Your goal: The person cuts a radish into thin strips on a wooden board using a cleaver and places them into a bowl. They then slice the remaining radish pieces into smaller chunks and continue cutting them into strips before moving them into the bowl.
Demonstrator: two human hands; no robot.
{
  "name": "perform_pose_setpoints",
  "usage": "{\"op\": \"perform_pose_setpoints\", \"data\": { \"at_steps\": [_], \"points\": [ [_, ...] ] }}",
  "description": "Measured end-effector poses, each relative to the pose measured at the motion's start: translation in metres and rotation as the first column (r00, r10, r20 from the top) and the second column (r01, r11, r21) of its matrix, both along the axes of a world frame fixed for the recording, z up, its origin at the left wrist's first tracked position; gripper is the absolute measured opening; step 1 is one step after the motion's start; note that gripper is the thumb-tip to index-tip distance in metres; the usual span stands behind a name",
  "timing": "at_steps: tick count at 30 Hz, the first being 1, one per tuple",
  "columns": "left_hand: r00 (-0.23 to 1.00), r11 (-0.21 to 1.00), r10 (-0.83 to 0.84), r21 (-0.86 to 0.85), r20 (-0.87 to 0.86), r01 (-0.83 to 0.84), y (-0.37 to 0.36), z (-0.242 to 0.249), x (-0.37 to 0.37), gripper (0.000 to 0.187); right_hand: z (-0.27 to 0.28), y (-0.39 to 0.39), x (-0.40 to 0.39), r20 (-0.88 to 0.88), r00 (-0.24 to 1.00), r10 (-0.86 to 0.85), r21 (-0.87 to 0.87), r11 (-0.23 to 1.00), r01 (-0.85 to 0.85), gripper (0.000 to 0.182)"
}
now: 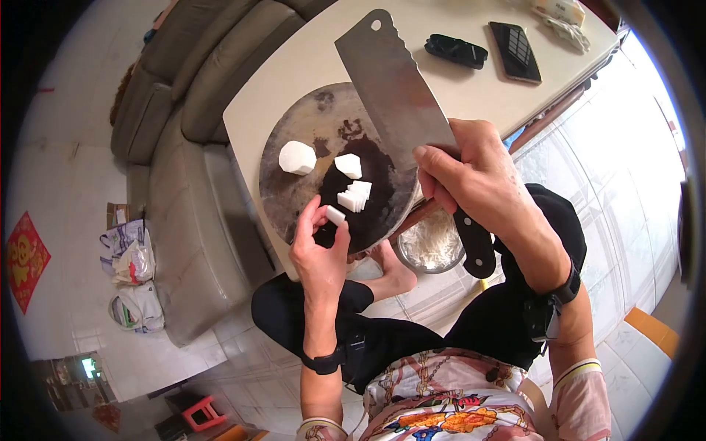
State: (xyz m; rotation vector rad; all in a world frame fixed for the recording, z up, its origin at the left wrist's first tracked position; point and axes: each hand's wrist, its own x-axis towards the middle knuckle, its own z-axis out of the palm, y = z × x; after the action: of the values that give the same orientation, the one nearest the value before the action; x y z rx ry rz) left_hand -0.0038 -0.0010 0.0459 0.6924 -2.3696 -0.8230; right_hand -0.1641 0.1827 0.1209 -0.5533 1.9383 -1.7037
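My right hand [471, 165] grips a cleaver [397, 88] by its black handle, the broad blade raised over the far right part of a round cutting board [283, 202]. Between thumb and fingers, my left hand [320, 242] pinches a small white piece [335, 215] at the near side of the board. Just beyond it lie several thin white slices [354, 197] in a loose stack. A white chunk [348, 166] sits behind the slices, and a larger peeled white chunk [298, 157] rests to the left. The board's middle is dark and looks wet.
The board stands on a pale table [294, 59]. At the far side lie a black case [456, 51] and a phone [515, 51]. Below the table edge, a metal bowl [430, 246] holds white shreds. A grey sofa [195, 220] stands at left, with bags [134, 272] beyond it.
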Motion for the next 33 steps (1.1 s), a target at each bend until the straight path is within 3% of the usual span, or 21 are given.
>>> {"op": "perform_pose_setpoints", "data": {
  "at_steps": [3, 4, 8, 17, 19, 21, 23, 33],
  "points": [
    [0.989, 0.995, 0.008, -0.097, 0.146, 0.006, -0.002, 0.008, 0.012, 0.044, -0.002, -0.002, 0.0, 0.023, 1.0, 0.008, -0.054, 0.998, -0.007, 0.029],
    [0.99, 0.985, -0.002, -0.17, 0.141, 0.026, -0.002, 0.008, 0.014, 0.038, -0.004, -0.002, 0.0, 0.026, 1.0, 0.01, -0.055, 0.998, -0.009, 0.029],
    [0.992, 0.98, -0.043, -0.188, 0.115, 0.064, -0.005, 0.002, 0.019, 0.037, -0.009, -0.002, -0.001, -0.012, 0.998, 0.065, -0.037, 0.997, -0.066, 0.024],
    [0.997, 0.992, 0.06, 0.11, 0.052, -0.065, -0.008, 0.004, 0.019, 0.035, -0.012, -0.003, 0.0, -0.046, 0.996, 0.072, -0.024, 0.997, -0.073, 0.025],
    [0.993, 0.997, 0.074, 0.002, 0.095, -0.075, -0.007, 0.011, 0.025, 0.032, -0.013, -0.003, 0.001, -0.053, 0.996, 0.076, -0.032, 0.997, -0.077, 0.025],
    [0.993, 0.997, 0.073, 0.028, 0.088, -0.076, -0.009, 0.009, 0.031, 0.027, -0.012, -0.003, 0.001, -0.045, 0.996, 0.076, -0.037, 0.996, -0.077, 0.025],
    [0.994, 0.991, -0.041, -0.124, 0.101, 0.054, -0.013, 0.002, 0.037, 0.025, -0.009, -0.003, 0.001, -0.031, 0.997, 0.075, -0.021, 0.997, -0.075, 0.027],
    [0.988, 0.952, -0.013, -0.301, 0.155, 0.06, -0.005, -0.002, 0.034, 0.026, -0.009, -0.003, 0.002, -0.017, 0.997, 0.073, 0.05, 0.996, -0.072, 0.033]
  ]
}}
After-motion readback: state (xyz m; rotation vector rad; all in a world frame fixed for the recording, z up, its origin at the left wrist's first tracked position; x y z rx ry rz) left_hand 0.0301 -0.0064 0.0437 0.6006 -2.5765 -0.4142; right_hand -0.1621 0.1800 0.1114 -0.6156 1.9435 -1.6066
